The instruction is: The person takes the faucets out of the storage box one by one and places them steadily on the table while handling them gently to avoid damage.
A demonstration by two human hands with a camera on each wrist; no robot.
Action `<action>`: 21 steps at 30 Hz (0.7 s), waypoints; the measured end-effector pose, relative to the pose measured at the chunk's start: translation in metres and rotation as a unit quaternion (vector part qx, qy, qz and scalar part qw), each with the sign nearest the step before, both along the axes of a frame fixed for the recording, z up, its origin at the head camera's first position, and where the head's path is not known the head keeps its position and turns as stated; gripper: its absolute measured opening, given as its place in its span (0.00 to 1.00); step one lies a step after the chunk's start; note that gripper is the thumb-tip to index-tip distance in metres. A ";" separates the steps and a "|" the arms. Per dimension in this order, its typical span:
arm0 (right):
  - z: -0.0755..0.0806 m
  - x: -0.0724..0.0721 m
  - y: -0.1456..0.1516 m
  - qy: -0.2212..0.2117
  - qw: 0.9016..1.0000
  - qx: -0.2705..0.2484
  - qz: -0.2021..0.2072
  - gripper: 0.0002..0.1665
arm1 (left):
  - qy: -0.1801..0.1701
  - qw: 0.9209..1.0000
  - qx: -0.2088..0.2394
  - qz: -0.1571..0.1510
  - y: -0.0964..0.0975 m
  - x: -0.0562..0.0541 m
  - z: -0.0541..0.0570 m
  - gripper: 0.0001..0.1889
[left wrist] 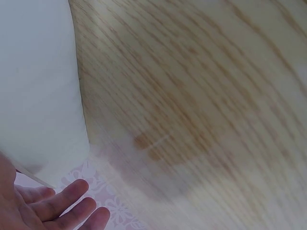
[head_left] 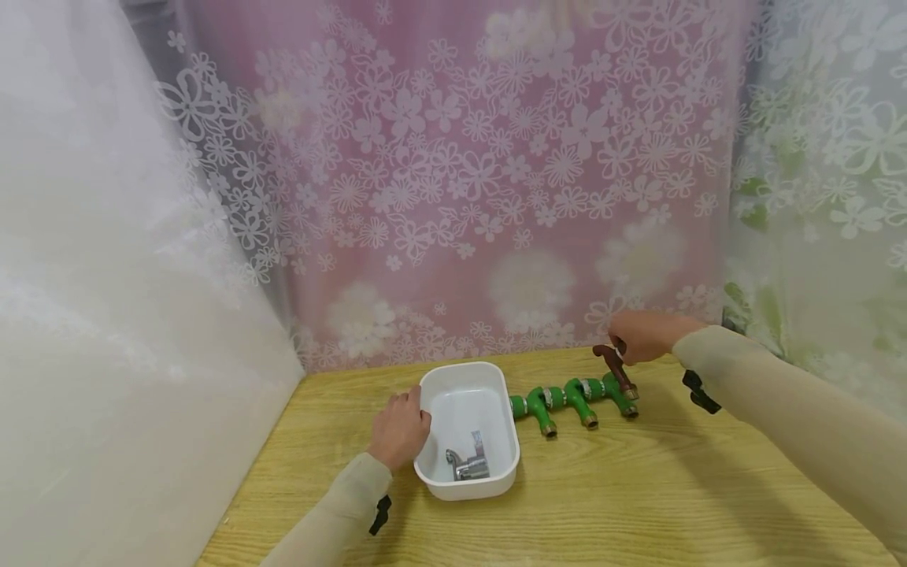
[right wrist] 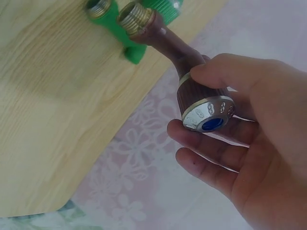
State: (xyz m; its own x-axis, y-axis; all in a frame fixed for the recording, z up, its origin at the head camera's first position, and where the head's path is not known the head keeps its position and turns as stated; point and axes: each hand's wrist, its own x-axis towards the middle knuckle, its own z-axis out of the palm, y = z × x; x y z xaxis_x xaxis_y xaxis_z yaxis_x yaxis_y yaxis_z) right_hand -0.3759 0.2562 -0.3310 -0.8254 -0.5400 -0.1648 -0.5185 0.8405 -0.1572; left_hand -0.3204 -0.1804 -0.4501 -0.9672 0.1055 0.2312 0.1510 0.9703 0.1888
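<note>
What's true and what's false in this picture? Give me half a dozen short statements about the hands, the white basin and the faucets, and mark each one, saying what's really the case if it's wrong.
1. The right hand holds a brown faucet. True.
2. A chrome faucet lies in the white basin. True.
3. The left hand holds the chrome faucet. False: it is at the basin's left rim.
4. The green pipe fitting has three side branches. True.
5. The green pipe fitting lies inside the basin. False: it lies on the table, right of the basin in the head view.
6. The brown faucet's silver cap has a red centre. False: the centre is blue.
</note>
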 end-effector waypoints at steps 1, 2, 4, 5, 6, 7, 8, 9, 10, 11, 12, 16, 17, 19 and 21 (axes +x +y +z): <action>-0.001 -0.001 0.003 -0.001 1.000 0.002 -0.002 0.15 | 0.000 1.000 0.001 0.000 0.000 0.000 0.000 0.23; -0.003 -0.001 0.006 0.002 1.000 0.007 -0.002 0.15 | 0.000 1.000 0.001 0.000 0.000 0.000 0.000 0.23; -0.005 -0.002 0.011 0.004 1.000 0.012 -0.004 0.13 | -0.001 1.000 0.000 0.000 0.001 0.000 0.000 0.23; -0.006 -0.002 0.013 0.004 1.000 0.016 -0.005 0.11 | -0.002 1.000 0.000 0.000 0.000 0.000 0.000 0.23; -0.008 -0.003 0.016 0.007 1.000 0.019 -0.005 0.10 | -0.001 1.000 0.000 0.000 0.000 0.000 0.000 0.23; -0.009 -0.002 0.018 0.009 1.000 0.022 -0.006 0.10 | 0.000 1.000 -0.001 0.000 0.001 0.000 -0.001 0.23; -0.011 -0.002 0.020 0.013 1.000 0.023 -0.006 0.10 | 0.002 1.000 -0.001 0.000 0.001 0.000 -0.001 0.23; -0.012 -0.002 0.022 0.014 1.000 0.025 -0.008 0.09 | 0.004 1.000 0.000 -0.001 0.001 -0.001 -0.001 0.23; -0.012 -0.002 0.023 0.017 0.999 0.028 -0.008 0.09 | 0.007 1.000 0.001 -0.001 0.000 -0.001 -0.001 0.23; -0.013 -0.001 0.024 0.021 0.999 0.032 -0.010 0.09 | 0.008 1.000 0.002 -0.001 0.000 -0.001 -0.002 0.23; -0.014 -0.001 0.025 0.025 0.999 0.037 -0.012 0.09 | 0.010 1.000 0.004 -0.001 0.000 -0.001 -0.002 0.23; -0.018 0.001 0.028 0.028 0.998 0.057 -0.027 0.05 | 0.004 1.000 0.011 -0.003 0.001 -0.001 -0.002 0.23; -0.020 0.001 0.028 0.028 0.997 0.060 -0.032 0.05 | 0.003 1.000 0.013 -0.003 0.001 0.000 -0.002 0.23; -0.026 0.000 0.029 0.029 0.997 0.063 -0.039 0.05 | 0.001 1.000 0.016 -0.002 0.001 0.001 -0.002 0.24; -0.031 -0.001 0.028 0.037 0.996 0.070 -0.043 0.06 | 0.003 1.000 0.017 -0.004 0.000 0.001 -0.002 0.24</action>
